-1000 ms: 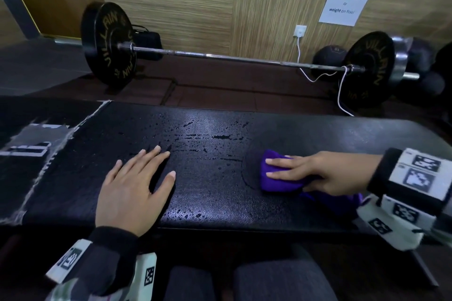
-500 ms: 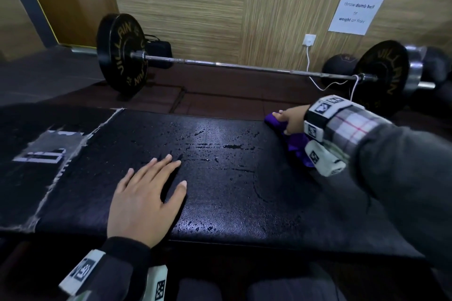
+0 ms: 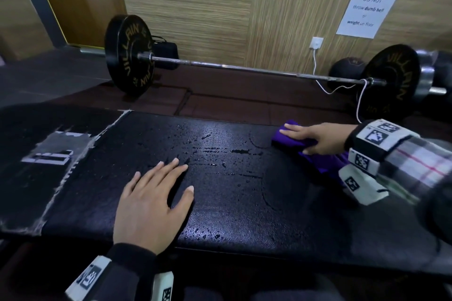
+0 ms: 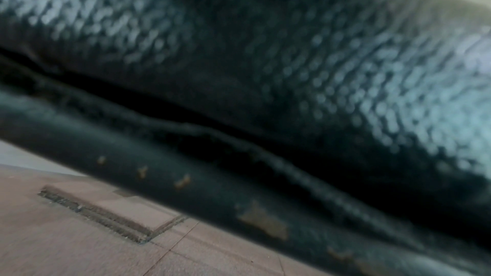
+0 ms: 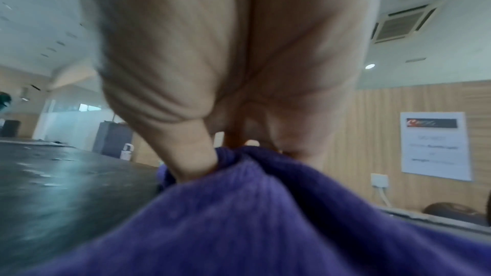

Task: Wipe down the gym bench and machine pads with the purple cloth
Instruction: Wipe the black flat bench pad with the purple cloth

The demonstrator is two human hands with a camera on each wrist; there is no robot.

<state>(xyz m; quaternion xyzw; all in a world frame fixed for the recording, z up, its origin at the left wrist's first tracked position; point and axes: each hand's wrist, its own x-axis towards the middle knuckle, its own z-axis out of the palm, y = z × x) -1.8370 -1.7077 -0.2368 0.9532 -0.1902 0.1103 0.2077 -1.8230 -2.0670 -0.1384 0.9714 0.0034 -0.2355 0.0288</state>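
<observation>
The black gym bench pad (image 3: 244, 203) runs across the head view, with water droplets near its middle. A bunched purple cloth (image 3: 288, 140) lies at the pad's far edge, right of centre. My right hand (image 3: 315, 138) lies over the cloth with fingers stretched along its top and the thumb tucked into a fold, pinching it. In the right wrist view the thumb (image 5: 191, 154) digs into the cloth (image 5: 265, 217) beside the wet pad (image 5: 66, 186). My left hand (image 3: 156, 200) rests flat, fingers spread, on the pad's near side. The left wrist view is blurred and shows only the pad's side (image 4: 292, 49).
A barbell (image 3: 244, 72) with black plates lies on the floor behind the bench, by the wooden wall. A white cable (image 3: 318, 80) hangs from a socket over the bar, with a dark ball (image 3: 347, 68) beside it. The pad's left end has a worn, torn patch (image 3: 56, 146).
My right hand swept the cloth from the pad's near middle out to its far edge, then slid a little leftward along it. My left hand stayed flat in place.
</observation>
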